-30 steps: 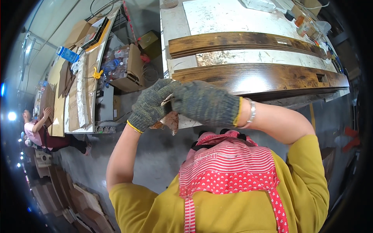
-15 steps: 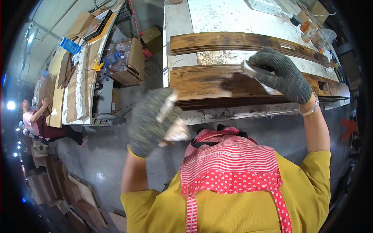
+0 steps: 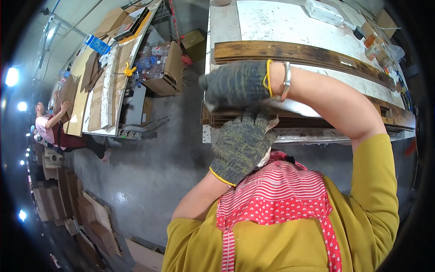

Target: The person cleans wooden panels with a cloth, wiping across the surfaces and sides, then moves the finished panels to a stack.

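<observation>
My right hand (image 3: 238, 85), in a dark grey-green knit glove, reaches across to the left end of the nearer stack of brown-stained wooden boards (image 3: 394, 117). It is smeared by motion; a sliver of white shows under its fingers, the cloth it holds. Just below, my left hand (image 3: 240, 147), gloved the same way, is closed round a crumpled pale cloth (image 3: 264, 157) with brownish stains, at the near edge of the boards. My right forearm covers much of the boards' top. Another stack of brown boards (image 3: 290, 51) lies farther back on the white worktable (image 3: 281, 22).
A wrapped white block (image 3: 324, 12) and plastic containers (image 3: 385, 53) stand at the table's far right. To the left are a cardboard box of plastic bottles (image 3: 165, 72) and a second table (image 3: 111, 90) with cardboard and a blue bottle (image 3: 96, 44). Another person (image 3: 52, 124) handles a brown board there.
My right hand has swept left along the boards to their left end. My left hand has moved right, to the boards' near edge. The view has shifted a little.
</observation>
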{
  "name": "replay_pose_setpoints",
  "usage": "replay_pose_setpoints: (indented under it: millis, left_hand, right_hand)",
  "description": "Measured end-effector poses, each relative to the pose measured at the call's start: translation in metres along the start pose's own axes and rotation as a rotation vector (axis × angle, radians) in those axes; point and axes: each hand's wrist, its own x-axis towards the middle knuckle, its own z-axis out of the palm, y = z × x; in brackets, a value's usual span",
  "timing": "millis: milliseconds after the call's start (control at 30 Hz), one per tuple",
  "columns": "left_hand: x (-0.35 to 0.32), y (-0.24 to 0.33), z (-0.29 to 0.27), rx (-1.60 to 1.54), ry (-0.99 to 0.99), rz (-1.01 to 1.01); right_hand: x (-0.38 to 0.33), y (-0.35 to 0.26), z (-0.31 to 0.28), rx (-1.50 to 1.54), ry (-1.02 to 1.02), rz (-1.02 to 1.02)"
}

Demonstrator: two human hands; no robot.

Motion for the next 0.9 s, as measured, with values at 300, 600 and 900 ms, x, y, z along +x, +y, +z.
replay_pose_setpoints:
  millis: [300, 600, 900]
  left_hand:
    - [0.006, -0.002, -0.015, -0.127, 0.064, 0.083]
    - [0.014, -0.002, -0.012, -0.001, 0.107, 0.086]
    - [0.011, -0.005, -0.009, -0.09, 0.067, -0.034]
  right_hand:
    - [0.002, 0.005, 0.001, 0.172, 0.145, -0.05]
    - [-0.001, 0.035, 0.013, 0.028, 0.395, 0.348]
    - [-0.028, 0.019, -0.008, 0.033, -0.101, 0.655]
